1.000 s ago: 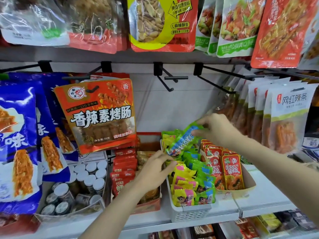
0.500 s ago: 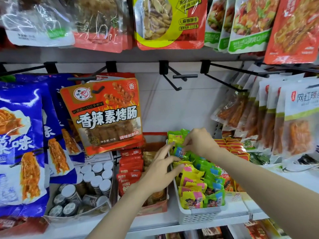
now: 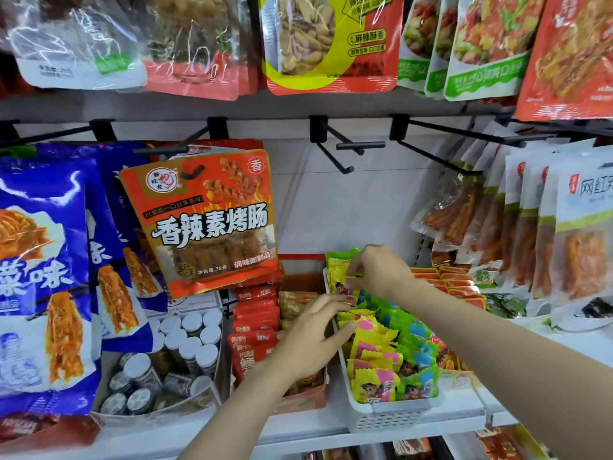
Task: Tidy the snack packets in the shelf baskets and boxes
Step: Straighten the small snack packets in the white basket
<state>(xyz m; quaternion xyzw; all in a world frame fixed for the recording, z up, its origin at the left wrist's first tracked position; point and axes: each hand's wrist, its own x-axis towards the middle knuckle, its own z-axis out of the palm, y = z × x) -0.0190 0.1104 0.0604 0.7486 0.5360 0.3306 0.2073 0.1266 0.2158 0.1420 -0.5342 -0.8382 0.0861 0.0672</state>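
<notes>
Snack packets (image 3: 374, 360), small yellow, pink and green ones, stand packed in rows inside the white basket (image 3: 381, 416), which sits on the shelf (image 3: 298, 429); every other place here is told from that basket. At the basket's far end the right hand (image 3: 378, 272) has its fingers (image 3: 353, 267) curled in a pinch on a yellow packet (image 3: 345, 283) standing at the back of the row. At the basket's left rim, about midway along, the left hand (image 3: 310, 336) lies with fingers spread and nearly straight, the tips touching the yellow packets just inside the wall; it grips nothing that I can see.

Just left of the basket stands a red carton (image 3: 298, 401) with red packets (image 3: 255, 323) and brownish ones in it, and further left a box of white-capped jars (image 3: 185, 340). Right of the basket, touching it, lies a tray of orange-red packets (image 3: 447, 280). Above and left of the basket hangs a large orange bag (image 3: 205, 220) on a hook.

The step in hand looks like straightening the back of the yellow row: one hand seats a packet while the other steadies the row. The next move probably calls for pushing that packet down upright, level with its neighbours, without toppling those in front, then evening the rows forward.
</notes>
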